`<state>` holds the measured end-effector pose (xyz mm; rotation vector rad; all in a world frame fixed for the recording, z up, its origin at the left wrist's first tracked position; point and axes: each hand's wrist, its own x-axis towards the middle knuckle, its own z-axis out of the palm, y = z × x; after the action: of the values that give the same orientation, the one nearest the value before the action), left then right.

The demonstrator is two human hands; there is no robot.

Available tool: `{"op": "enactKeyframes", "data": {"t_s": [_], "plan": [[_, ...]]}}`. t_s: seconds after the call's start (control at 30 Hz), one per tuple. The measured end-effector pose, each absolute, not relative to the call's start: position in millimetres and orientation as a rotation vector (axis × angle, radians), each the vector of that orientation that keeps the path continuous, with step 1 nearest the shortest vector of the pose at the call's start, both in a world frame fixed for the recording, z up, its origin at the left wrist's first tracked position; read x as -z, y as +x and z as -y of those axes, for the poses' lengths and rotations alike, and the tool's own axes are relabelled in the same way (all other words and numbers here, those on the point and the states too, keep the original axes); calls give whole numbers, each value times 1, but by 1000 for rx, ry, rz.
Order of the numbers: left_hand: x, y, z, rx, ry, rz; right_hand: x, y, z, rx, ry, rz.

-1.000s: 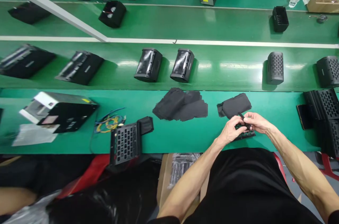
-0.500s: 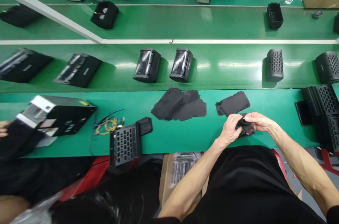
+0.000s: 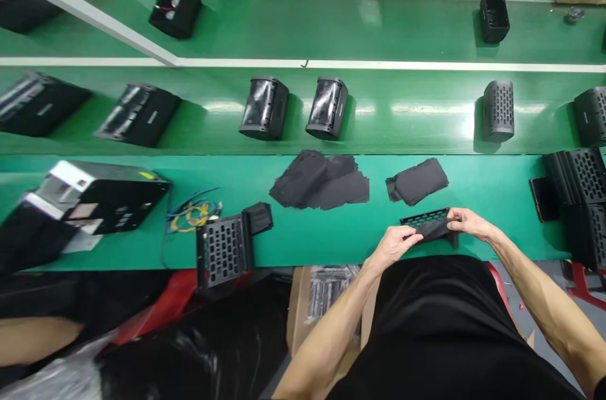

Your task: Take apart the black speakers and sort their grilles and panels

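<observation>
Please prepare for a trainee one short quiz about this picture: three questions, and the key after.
1. What do the left hand and right hand hold across part of a panel?
2. True or false: the phone lies to the left of the stacked panels.
3. Which pile of sheets spreads wider: (a) the one nearer the cables, or (b) the one nearer the phone?

Key: 1. A black sheet. 2. True. 3. a, the wide pile.

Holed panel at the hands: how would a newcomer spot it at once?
On the near green bench, find the smaller black sheet stack. Just below it in view, between the left hand and right hand, is the holed panel. Unlike the loose panel at left and panel pile at far right, it has a dark sheet over its near part.
</observation>
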<state>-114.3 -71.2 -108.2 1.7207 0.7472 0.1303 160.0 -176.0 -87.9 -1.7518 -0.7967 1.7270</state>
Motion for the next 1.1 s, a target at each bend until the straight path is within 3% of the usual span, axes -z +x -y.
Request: {"op": "enactKeyframes", "data": {"t_s": [0.33,0.53,0.87,1.1], "plan": [[135,-115,80,35,1781,-1192,135,148,180,-1262,-2346,913],[142,-122,80,-30,1762,-1479,144,143,181,-981,-2427,997],[139,-120,63,-276,1332,-1189,123,158,174,-1168,-2221,899],[105,-107,55,-381,969,-1018,75,163,174,-1417,-1755,503]]}}
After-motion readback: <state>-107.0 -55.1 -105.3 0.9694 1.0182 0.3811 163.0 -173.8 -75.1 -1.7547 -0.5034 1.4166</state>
